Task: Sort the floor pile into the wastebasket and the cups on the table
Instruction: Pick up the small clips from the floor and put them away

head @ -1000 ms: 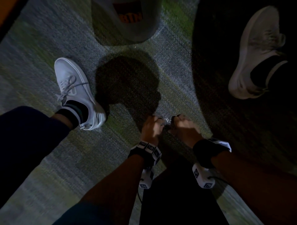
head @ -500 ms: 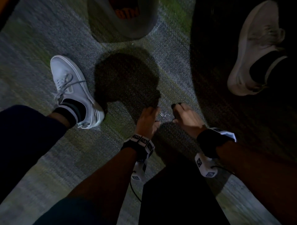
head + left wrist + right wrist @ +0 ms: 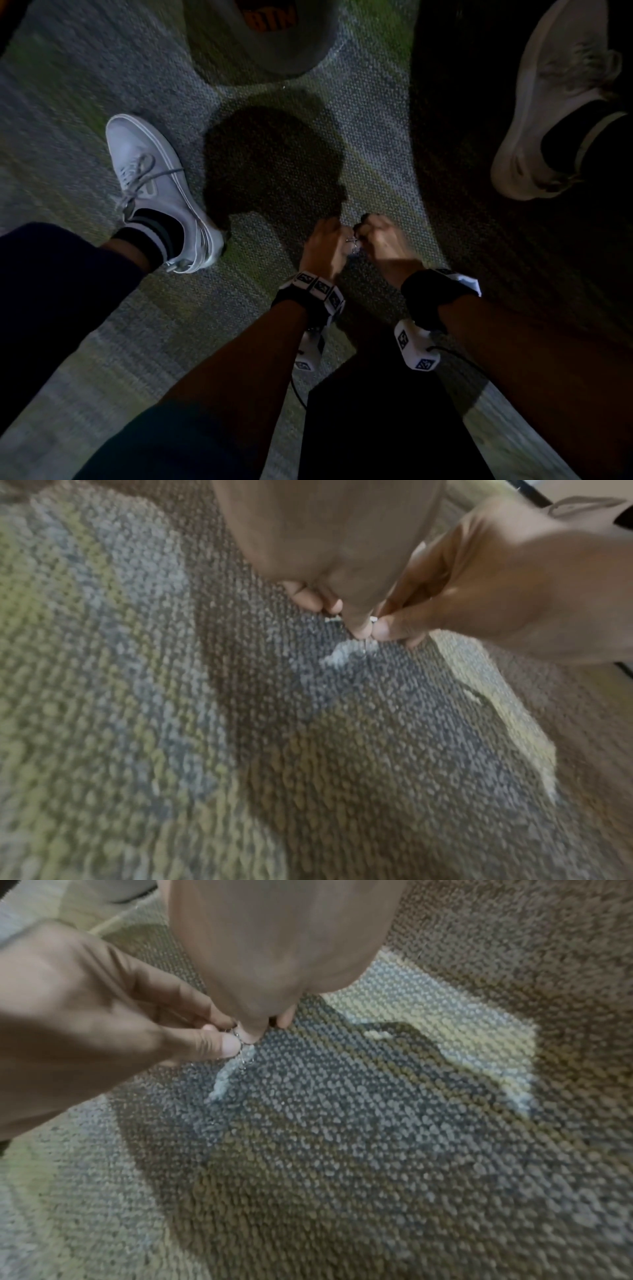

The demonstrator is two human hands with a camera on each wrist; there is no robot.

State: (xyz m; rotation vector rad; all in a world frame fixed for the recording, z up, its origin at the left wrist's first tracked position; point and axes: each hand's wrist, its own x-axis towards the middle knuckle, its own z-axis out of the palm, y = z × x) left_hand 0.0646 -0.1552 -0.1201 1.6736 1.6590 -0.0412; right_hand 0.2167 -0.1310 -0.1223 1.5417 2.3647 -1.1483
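Low over the patterned carpet (image 3: 376, 137), my two hands meet fingertip to fingertip. My left hand (image 3: 339, 236) and right hand (image 3: 364, 231) both have curled fingers and pinch small silvery metal pieces (image 3: 352, 241) between them. In the right wrist view the pieces (image 3: 240, 1042) glint between the left thumb (image 3: 226, 1045) and my right hand (image 3: 263, 1031). The left wrist view shows a glint of the pieces (image 3: 373, 618) where my left hand (image 3: 342, 620) meets the right hand (image 3: 394, 631). A grey wastebasket (image 3: 308, 51) with something orange inside stands at the top.
My white shoe (image 3: 154, 192) is planted left of the hands, with my knee below it. Another white shoe (image 3: 555, 102) lies in deep shadow at the upper right. A round dark shadow (image 3: 274, 161) covers the carpet between the hands and the wastebasket.
Half a second ago my hands were slightly apart with fingers spread over the glinting pieces. They have since closed together and curled around them.
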